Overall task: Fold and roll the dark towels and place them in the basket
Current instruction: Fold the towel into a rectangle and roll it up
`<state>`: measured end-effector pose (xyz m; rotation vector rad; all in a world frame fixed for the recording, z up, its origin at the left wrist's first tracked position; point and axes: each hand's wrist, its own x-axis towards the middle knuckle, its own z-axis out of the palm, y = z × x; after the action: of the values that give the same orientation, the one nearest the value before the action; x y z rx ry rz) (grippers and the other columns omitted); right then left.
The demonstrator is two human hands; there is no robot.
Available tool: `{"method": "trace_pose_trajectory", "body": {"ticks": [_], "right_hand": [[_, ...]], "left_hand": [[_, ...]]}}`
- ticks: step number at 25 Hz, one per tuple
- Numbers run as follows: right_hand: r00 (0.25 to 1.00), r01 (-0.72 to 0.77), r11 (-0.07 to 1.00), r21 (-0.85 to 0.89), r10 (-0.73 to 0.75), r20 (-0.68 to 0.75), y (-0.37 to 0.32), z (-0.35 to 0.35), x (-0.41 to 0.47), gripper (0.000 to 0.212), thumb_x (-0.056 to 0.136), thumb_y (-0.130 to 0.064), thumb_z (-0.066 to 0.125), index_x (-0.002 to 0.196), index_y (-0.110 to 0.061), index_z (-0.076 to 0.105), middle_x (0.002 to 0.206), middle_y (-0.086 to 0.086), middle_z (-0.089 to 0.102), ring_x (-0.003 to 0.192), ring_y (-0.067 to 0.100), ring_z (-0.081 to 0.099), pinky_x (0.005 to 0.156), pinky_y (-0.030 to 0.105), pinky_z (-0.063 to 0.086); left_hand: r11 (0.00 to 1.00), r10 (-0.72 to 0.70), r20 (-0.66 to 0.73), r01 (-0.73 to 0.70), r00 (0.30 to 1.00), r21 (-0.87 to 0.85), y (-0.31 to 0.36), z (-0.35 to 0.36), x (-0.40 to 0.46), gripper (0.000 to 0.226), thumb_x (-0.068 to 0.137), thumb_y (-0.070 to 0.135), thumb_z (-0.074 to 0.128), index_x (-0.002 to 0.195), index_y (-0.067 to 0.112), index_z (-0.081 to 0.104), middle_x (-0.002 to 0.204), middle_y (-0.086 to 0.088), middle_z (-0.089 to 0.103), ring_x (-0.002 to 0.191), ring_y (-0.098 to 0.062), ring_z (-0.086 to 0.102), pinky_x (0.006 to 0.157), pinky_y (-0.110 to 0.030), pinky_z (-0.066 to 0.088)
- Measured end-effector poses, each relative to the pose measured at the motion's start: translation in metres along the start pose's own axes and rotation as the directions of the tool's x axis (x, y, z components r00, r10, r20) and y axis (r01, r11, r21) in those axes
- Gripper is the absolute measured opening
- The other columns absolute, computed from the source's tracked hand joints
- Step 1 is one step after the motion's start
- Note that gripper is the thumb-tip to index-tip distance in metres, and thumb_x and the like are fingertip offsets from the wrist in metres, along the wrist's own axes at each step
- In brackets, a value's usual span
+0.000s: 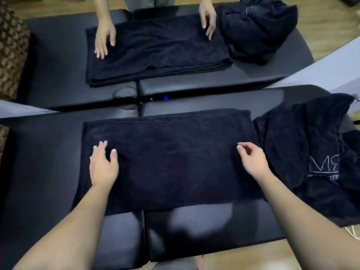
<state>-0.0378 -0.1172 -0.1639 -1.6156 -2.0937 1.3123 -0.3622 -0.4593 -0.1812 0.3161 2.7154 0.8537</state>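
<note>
Dark navy terry cloth, folded into a broad flat rectangle, lies across the middle of the black padded table (214,227) before me, its near edge just short of the table's near edge and its far edge running close to the mirror (321,61) behind. This dark towel (175,158) shows a soft, napped surface with faint creases across its centre. My left hand (103,164) rests on the towel's left portion, fingers straight and slightly spread, gripping nothing. My right hand (251,160) hovers at the towel's right portion, fingers loosely curled with thumb and fingertips drawn near each other; whether they pinch any cloth I cannot tell. Just beside the towel's right edge, at the table's right end, a heap of unfolded towels (311,158) sits crumpled in deep folds, pale stitched lettering visible on one face, part of it hanging over the near edge. The table's smooth vinyl top carries a dull sheen and a seam dividing it into two cushions. The mirror repeats the scene: reflected towel (155,53), reflected heap (259,28) and two reflected hands pressed flat. A brown patterned cushion (11,49) shows at the far left, and light wooden floor (243,252) lies below the table's near edge.
</note>
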Motion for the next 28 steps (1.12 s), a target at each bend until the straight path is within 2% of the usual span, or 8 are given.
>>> {"method": "trace_pose_trajectory", "body": {"ticks": [3,5,9,12,17,21,25,28], "right_hand": [[0.982,0.125,0.907,-0.401,-0.054,0.182,0.017,0.007,-0.014,0.045,0.103,-0.039,0.052,0.143,-0.019,0.054,0.161,0.001,0.036,0.150,0.022,0.028,0.118,0.044,0.027],[0.963,0.152,0.825,-0.544,-0.001,0.268,0.030,0.005,-0.022,0.057,0.105,-0.045,0.043,0.157,-0.024,0.033,0.169,-0.003,0.011,0.156,0.019,0.005,0.122,0.045,0.018],[0.991,0.122,0.673,-0.729,-0.043,0.127,0.045,0.016,-0.041,0.067,0.105,-0.050,0.031,0.161,-0.019,0.014,0.170,0.007,0.000,0.156,0.028,-0.001,0.124,0.048,0.013],[0.982,0.182,0.635,-0.751,-0.150,0.112,0.058,0.045,-0.067,0.068,0.104,-0.054,0.028,0.161,-0.020,0.013,0.170,0.008,0.005,0.156,0.029,0.003,0.123,0.051,0.012],[0.985,0.170,0.652,-0.739,-0.103,0.136,0.069,0.042,-0.061,0.066,0.104,-0.055,0.020,0.162,-0.028,0.008,0.170,-0.003,-0.003,0.156,0.022,-0.005,0.126,0.048,0.003],[0.992,0.106,0.646,-0.756,-0.120,0.036,0.050,0.065,-0.075,0.067,0.103,-0.049,0.028,0.161,-0.017,0.018,0.169,0.011,0.008,0.155,0.033,0.008,0.122,0.056,0.014],[0.983,0.183,0.642,-0.744,-0.136,0.124,0.052,0.081,-0.092,0.068,0.104,-0.054,0.027,0.162,-0.022,0.013,0.170,0.004,0.003,0.156,0.029,0.001,0.124,0.052,0.012],[0.979,0.205,0.640,-0.741,-0.134,0.155,0.056,0.077,-0.089,0.068,0.103,-0.057,0.021,0.162,-0.025,0.007,0.170,0.000,-0.004,0.156,0.026,-0.005,0.125,0.050,0.007]], "left_hand": [[0.975,0.069,0.086,-0.085,0.994,0.203,-0.019,0.013,-0.026,0.058,0.106,0.039,0.043,0.157,0.013,0.033,0.166,-0.004,0.025,0.156,-0.023,0.011,0.126,-0.046,0.007],[0.957,0.030,0.110,-0.060,0.993,0.284,-0.033,0.016,-0.042,0.062,0.106,0.043,0.037,0.159,0.014,0.026,0.168,-0.003,0.018,0.157,-0.024,0.006,0.126,-0.048,0.006],[0.917,-0.014,0.065,-0.013,0.998,0.398,-0.063,0.018,-0.064,0.064,0.106,0.046,0.033,0.161,0.014,0.022,0.169,-0.004,0.014,0.156,-0.028,0.004,0.126,-0.051,0.005],[0.901,-0.075,0.005,0.066,0.997,0.429,-0.075,0.016,-0.077,0.066,0.105,0.050,0.033,0.160,0.016,0.022,0.169,-0.003,0.015,0.156,-0.029,0.006,0.124,-0.052,0.008],[0.899,-0.154,-0.074,0.171,0.985,0.403,-0.097,0.003,-0.096,0.070,0.104,0.052,0.033,0.159,0.010,0.022,0.168,-0.008,0.018,0.154,-0.034,0.013,0.123,-0.053,0.017],[0.903,-0.201,-0.126,0.234,0.971,0.360,-0.095,0.002,-0.096,0.075,0.102,0.057,0.036,0.158,0.009,0.023,0.166,-0.011,0.022,0.152,-0.034,0.018,0.122,-0.054,0.019],[0.861,-0.368,-0.261,0.433,0.892,0.265,-0.081,0.003,-0.094,0.075,0.100,0.060,0.041,0.155,0.010,0.030,0.156,-0.016,0.036,0.137,-0.041,0.033,0.107,-0.064,0.026],[0.853,-0.411,-0.264,0.471,0.872,0.226,-0.087,-0.006,-0.087,0.064,0.101,0.054,0.044,0.147,0.009,0.039,0.142,-0.022,0.044,0.125,-0.047,0.046,0.101,-0.063,0.036]]}}
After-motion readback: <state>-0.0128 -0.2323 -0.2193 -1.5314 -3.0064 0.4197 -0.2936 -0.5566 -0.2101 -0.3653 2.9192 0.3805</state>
